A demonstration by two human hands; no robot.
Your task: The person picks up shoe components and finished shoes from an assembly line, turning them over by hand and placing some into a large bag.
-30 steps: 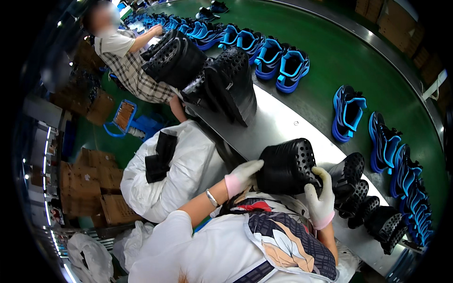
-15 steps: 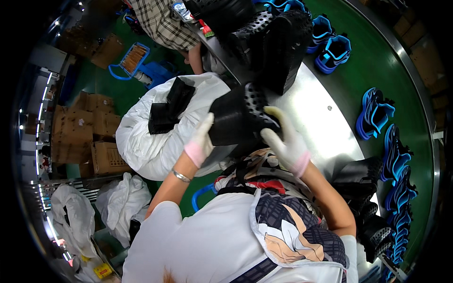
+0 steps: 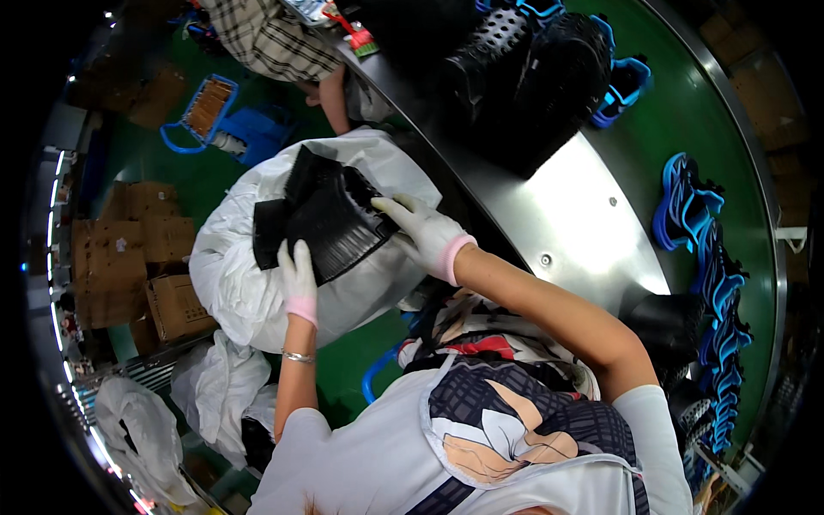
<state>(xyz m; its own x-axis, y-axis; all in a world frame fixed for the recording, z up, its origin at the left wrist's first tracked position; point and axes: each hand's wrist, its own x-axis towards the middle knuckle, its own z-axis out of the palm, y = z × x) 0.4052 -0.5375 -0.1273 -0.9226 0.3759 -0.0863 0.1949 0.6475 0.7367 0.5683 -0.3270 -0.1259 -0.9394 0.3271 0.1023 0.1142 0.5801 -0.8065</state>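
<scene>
Head view: ribbed, curved black stack point(image 3: 333, 230) over a crinkly white sack point(image 3: 225, 266), rim facing right, long axis hard to call; left fingers point(image 3: 299, 257) spread against its near side. Right fingers point(image 3: 390, 208) pinch its right edge.

A bulging white sack point(image 3: 225, 257) sits ahead of the person, a black ribbed bundle point(image 3: 335, 236) over its top and a smaller black piece point(image 3: 269, 236) beside that bundle. The gloved left hand point(image 3: 299, 279) touches the bundle's near edge; the gloved right hand point(image 3: 425, 230) grips its right edge. Right of the sack runs a metal bench point(image 3: 592, 223) bearing black stacks point(image 3: 554, 94), and farther right blue-black shoes point(image 3: 687, 206) line a green surface point(image 3: 751, 232). Cardboard boxes point(image 3: 112, 266) stand left of the sack, a blue cart point(image 3: 262, 133) beyond it.
</scene>
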